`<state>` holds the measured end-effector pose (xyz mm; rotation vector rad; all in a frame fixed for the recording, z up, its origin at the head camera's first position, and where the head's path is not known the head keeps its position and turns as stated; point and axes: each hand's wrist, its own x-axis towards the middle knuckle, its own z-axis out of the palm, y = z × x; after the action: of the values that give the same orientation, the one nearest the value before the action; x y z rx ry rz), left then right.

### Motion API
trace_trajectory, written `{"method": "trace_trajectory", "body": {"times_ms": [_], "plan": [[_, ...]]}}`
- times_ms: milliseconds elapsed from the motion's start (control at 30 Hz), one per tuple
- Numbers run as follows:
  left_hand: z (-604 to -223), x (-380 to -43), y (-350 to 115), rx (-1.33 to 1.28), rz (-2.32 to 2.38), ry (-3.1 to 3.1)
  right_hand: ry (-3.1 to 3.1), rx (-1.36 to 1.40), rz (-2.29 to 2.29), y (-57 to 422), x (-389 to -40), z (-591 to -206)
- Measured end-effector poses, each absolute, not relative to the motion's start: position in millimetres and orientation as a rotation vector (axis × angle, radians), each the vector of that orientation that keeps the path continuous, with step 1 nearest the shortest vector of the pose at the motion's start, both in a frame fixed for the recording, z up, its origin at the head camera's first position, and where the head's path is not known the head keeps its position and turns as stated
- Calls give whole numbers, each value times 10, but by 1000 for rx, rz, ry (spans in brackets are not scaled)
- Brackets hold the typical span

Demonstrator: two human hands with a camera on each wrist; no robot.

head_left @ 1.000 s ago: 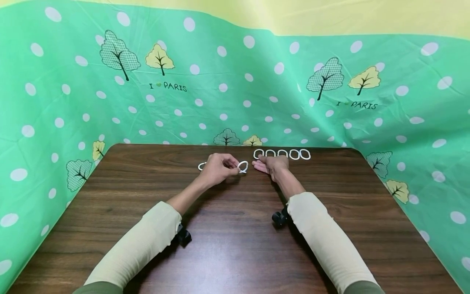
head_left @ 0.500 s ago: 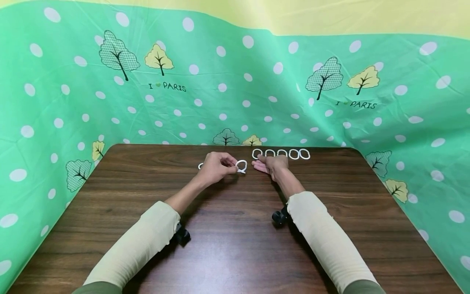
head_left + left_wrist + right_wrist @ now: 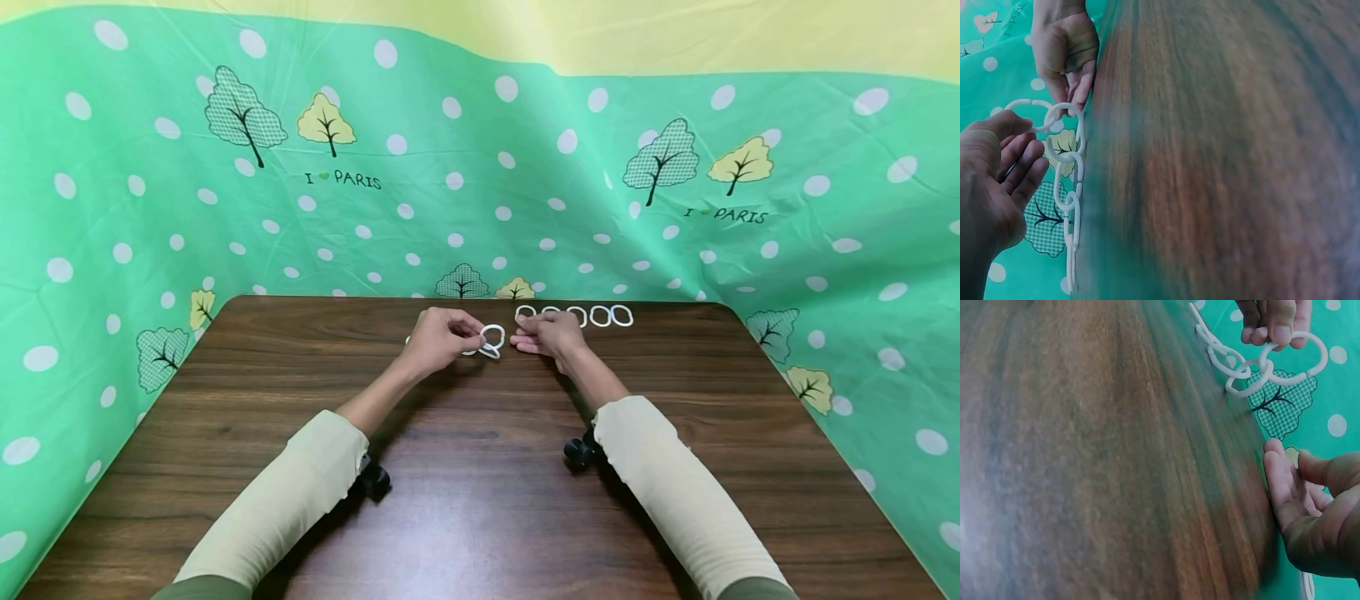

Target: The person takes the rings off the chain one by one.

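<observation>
My left hand [image 3: 438, 342] pinches a white plastic chain link [image 3: 1325, 356] between thumb and fingers, near the far edge of the table. From that ring a string of joined white links [image 3: 1057, 187] trails onto the table, partly hidden behind the hand in the head view. My right hand [image 3: 553, 335] is just to the right of the held link, its little-finger side low over the wood. Its thumb and fingers are apart, with nothing between them in the right wrist view. Several loose white links [image 3: 611, 316] lie in a row behind it, partly covered by the hand.
The brown wooden table [image 3: 480, 483] ends at a green dotted cloth [image 3: 420, 192] hanging behind and along both sides. Each forearm carries a black wrist camera, one on the left [image 3: 375, 479] and one on the right [image 3: 579, 452].
My right hand has shifted slightly left, its thumb and fingers drawn closer together. The left hand still pinches the link, and more of the joined chain shows below it.
</observation>
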<state>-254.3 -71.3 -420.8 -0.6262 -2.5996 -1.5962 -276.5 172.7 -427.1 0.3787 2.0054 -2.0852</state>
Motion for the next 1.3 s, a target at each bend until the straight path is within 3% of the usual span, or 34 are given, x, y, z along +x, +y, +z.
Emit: {"method": "trace_trajectory", "body": {"times_ms": [500, 1300], "plan": [[-4181, -2555, -701, -648, -1591, -2586, 2301, -36, -1874, 1652, -2714, -4122], [-4174, -2540, -694, -701, -1535, -2582, 2549, -405, -1591, 1542, -2574, -3950]]}}
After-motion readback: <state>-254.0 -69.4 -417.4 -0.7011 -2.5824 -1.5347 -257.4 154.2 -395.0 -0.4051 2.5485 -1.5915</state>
